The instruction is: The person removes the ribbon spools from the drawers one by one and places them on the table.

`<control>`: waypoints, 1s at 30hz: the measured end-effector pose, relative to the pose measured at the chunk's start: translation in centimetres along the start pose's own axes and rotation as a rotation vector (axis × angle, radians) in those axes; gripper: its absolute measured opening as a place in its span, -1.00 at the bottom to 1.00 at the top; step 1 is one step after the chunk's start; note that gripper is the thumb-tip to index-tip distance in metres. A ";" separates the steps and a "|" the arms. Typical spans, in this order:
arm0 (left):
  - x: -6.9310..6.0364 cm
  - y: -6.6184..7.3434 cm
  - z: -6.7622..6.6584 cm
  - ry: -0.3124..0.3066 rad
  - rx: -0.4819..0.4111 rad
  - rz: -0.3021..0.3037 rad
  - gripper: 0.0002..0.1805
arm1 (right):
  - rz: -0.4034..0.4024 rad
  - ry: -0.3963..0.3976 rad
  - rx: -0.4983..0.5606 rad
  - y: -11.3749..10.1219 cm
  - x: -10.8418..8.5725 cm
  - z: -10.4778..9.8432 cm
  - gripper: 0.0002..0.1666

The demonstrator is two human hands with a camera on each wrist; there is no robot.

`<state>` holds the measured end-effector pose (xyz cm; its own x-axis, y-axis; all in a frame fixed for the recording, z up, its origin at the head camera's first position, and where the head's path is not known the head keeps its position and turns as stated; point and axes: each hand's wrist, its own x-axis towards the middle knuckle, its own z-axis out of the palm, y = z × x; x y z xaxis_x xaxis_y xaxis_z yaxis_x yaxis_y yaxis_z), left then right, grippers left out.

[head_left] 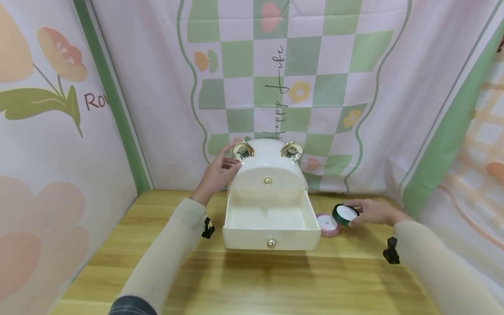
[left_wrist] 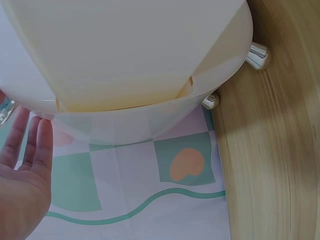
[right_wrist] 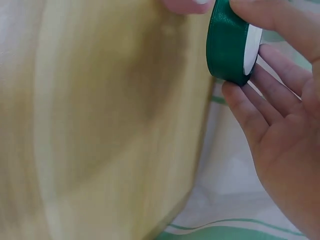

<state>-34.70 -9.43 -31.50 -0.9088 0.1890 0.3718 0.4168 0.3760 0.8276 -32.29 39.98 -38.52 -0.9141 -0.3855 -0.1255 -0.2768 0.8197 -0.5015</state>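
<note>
A white storage box point(head_left: 271, 159) with gold ear-shaped trims stands against the curtain, its lower drawer point(head_left: 271, 238) pulled out with a bare inside. My left hand point(head_left: 220, 174) rests on the box's upper left side by the gold ear point(head_left: 243, 151); its fingers point(left_wrist: 44, 145) look mostly straight in the left wrist view. My right hand point(head_left: 372, 211) grips a green ribbon spool point(head_left: 341, 215) between thumb and fingers, tilted, with its white face showing. Just left of it a pink ribbon spool point(head_left: 328, 226) lies on the table, beside the drawer.
The wooden table point(head_left: 271, 284) runs under everything. A patterned curtain point(head_left: 299, 57) hangs behind the box, with printed cloth at both sides. An upper gold knob point(head_left: 267, 180) is on the box front, and another knob point(head_left: 271, 243) on the drawer.
</note>
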 end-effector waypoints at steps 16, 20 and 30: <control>-0.1 -0.1 0.1 -0.006 -0.007 0.014 -0.28 | 0.025 0.047 0.091 2.4 -0.8 2.2 -0.06; 0.0 -0.2 0.1 0.000 -0.005 0.017 -0.29 | 0.024 0.055 0.098 2.5 -1.0 2.2 -0.05; 0.0 -0.1 0.1 0.009 -0.001 0.025 -0.29 | 0.009 0.062 0.113 3.0 -1.2 2.2 -0.05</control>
<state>-34.71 -9.38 -31.64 -0.8981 0.1904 0.3963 0.4396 0.3704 0.8183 -31.33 42.00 -41.81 -0.9341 -0.3483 -0.0789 -0.2364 0.7686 -0.5945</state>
